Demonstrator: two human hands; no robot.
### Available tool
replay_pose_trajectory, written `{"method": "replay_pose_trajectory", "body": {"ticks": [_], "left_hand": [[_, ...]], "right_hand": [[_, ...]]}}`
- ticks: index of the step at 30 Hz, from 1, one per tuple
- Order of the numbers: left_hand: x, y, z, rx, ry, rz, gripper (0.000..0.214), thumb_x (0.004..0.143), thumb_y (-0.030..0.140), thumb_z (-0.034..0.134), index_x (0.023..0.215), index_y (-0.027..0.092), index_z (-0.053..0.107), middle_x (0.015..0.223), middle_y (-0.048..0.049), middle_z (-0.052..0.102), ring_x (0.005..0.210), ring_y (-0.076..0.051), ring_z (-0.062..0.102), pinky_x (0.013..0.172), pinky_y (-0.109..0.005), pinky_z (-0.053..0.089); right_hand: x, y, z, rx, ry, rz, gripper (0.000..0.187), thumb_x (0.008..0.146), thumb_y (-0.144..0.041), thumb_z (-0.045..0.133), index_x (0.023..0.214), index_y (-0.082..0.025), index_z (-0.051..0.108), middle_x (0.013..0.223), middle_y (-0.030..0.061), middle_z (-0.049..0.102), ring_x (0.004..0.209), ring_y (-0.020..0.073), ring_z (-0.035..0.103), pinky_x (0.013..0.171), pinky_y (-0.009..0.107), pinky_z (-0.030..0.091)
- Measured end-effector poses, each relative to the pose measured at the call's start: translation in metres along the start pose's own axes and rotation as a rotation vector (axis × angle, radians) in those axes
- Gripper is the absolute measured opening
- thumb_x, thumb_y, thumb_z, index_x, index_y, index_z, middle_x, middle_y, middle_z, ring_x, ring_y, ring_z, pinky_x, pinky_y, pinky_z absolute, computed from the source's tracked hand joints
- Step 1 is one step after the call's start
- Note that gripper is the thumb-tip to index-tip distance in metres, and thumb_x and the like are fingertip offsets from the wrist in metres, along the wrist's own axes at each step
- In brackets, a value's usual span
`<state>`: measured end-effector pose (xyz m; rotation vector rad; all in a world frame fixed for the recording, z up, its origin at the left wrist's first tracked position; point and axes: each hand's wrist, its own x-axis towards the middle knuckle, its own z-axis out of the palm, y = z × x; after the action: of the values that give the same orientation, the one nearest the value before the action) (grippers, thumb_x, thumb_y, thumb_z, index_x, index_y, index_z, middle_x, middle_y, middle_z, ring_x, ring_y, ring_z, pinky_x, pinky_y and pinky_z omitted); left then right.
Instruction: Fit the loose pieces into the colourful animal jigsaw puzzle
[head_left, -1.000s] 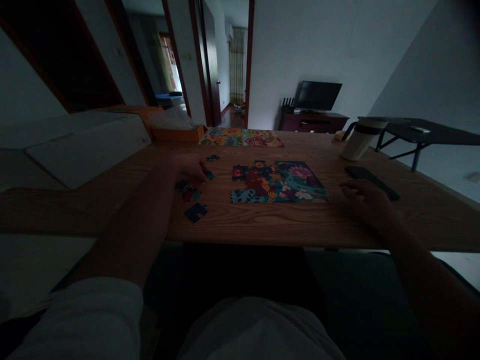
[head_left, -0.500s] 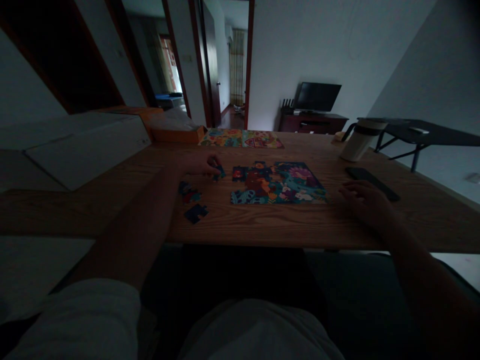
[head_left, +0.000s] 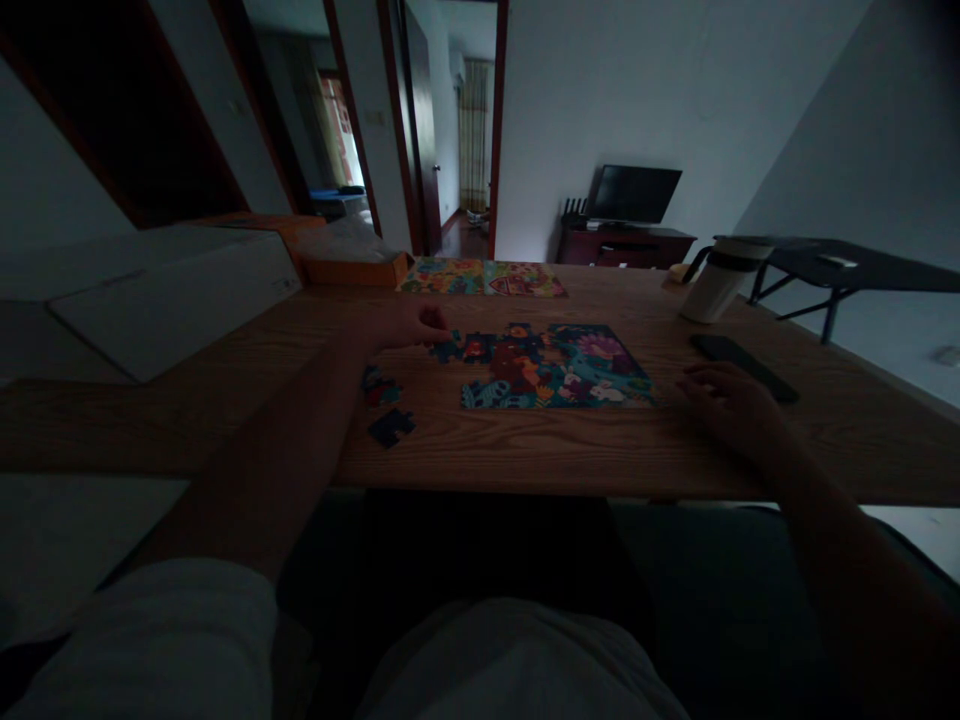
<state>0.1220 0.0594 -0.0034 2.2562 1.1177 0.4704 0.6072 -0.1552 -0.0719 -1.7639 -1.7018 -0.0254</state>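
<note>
While gloom blurs detail, left fingers pinch a puzzle piece — partly covered, right fingers half-open, empty

Pale daylight shows at the window, while the table lies dim, above near-black shadow.

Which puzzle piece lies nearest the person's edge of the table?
The dark blue piece, left of the partly joined puzzle. The red-patterned piece and the piece at the left hand both lie farther from that edge.
</note>
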Motion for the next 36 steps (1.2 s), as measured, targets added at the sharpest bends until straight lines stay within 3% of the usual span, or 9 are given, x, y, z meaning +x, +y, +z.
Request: {"method": "replay_pose_trajectory", "body": {"ticks": [4,9,13,19,24,29,36], "left_hand": [[0.0,0.001,0.002,-0.068,-0.018,-0.029,0.048,0.076,0.039,0.075,0.115,0.015,0.063,0.099,-0.0111,0.071,0.078,-0.021,0.067,0.066,-0.029,0.051],[-0.003,0.009,0.004,-0.075,-0.027,-0.073,0.049,0.08,0.037,0.072,0.124,0.016,0.064,0.101,-0.0109,0.071,0.077,-0.02,0.068,0.067,-0.028,0.052],[-0.002,0.009,0.004,-0.06,0.002,-0.067,0.046,0.082,0.033,0.071,0.124,0.015,0.065,0.106,-0.012,0.071,0.079,-0.019,0.068,0.067,-0.025,0.051],[0.001,0.0,0.006,-0.047,0.028,-0.002,0.046,0.082,0.03,0.07,0.125,0.014,0.065,0.101,-0.0112,0.071,0.08,-0.019,0.068,0.067,-0.025,0.052],[0.006,-0.004,0.011,-0.058,0.073,0.024,0.038,0.084,0.028,0.07,0.12,0.017,0.067,0.103,-0.008,0.073,0.084,-0.018,0.069,0.07,-0.024,0.052],[0.037,0.002,0.019,-0.103,0.12,-0.025,0.03,0.087,0.023,0.068,0.116,0.016,0.07,0.104,-0.0088,0.074,0.081,-0.016,0.069,0.065,-0.022,0.051],[0.105,0.021,0.022,0.081,0.036,-0.035,0.031,0.079,0.014,0.07,0.109,0.015,0.078,0.097,-0.0082,0.075,0.076,-0.016,0.067,0.066,-0.023,0.049]], "right_hand": [[0.001,-0.002,0.0,0.008,0.007,-0.012,0.039,0.091,-0.054,0.056,0.088,-0.019,0.072,0.118,0.0162,0.067,0.103,0.0314,0.066,0.088,0.045,0.056],[-0.001,-0.004,0.0,0.009,-0.009,0.001,0.04,0.092,-0.054,0.055,0.092,-0.018,0.072,0.122,0.0166,0.066,0.104,0.0308,0.066,0.089,0.045,0.055],[-0.002,-0.006,-0.001,0.007,-0.027,0.026,0.039,0.093,-0.052,0.054,0.094,-0.018,0.073,0.124,0.0175,0.065,0.102,0.0304,0.066,0.085,0.042,0.055],[-0.001,-0.004,0.0,0.01,-0.022,0.009,0.038,0.091,-0.053,0.054,0.092,-0.019,0.072,0.119,0.0153,0.067,0.096,0.0297,0.067,0.083,0.047,0.057],[-0.001,-0.005,0.0,-0.003,-0.045,0.007,0.035,0.093,-0.049,0.055,0.092,-0.018,0.072,0.122,0.0163,0.066,0.096,0.0278,0.067,0.085,0.041,0.057],[-0.001,-0.003,0.005,-0.016,-0.067,-0.035,0.039,0.094,-0.053,0.052,0.094,-0.019,0.073,0.123,0.0156,0.066,0.106,0.032,0.066,0.095,0.049,0.055],[-0.004,-0.003,0.003,-0.003,-0.067,-0.036,0.038,0.094,-0.053,0.051,0.094,-0.021,0.074,0.123,0.0144,0.066,0.106,0.0323,0.067,0.092,0.05,0.056]]}}
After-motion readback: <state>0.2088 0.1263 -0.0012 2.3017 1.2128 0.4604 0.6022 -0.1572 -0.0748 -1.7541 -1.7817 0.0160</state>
